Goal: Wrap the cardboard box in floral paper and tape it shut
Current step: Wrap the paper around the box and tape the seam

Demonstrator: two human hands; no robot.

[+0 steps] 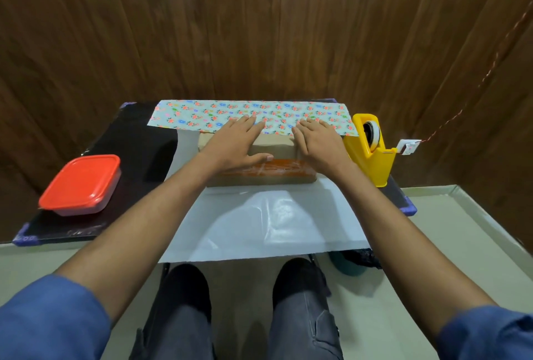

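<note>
Cardboard box (271, 154) lay mid-worktop on the white underside of the floral paper (251, 117), its near face banded with orange tape. Far edge of the paper was folded up over the box top, printed side showing. Left hand (235, 143) rested flat on the box top, fingers (248, 124) straight, tips pressing the floral flap, thumb stretched along the near top edge. Right hand (317, 140) lay flat alongside it, fingers also extended onto the flap; neither hand gripped anything. Just right of the right fingers stood a yellow tape dispenser (369, 149), touching the paper's corner. Well left of the left fingers sat a red-lidded container (82, 183) on the black worktop (135, 146).
</note>
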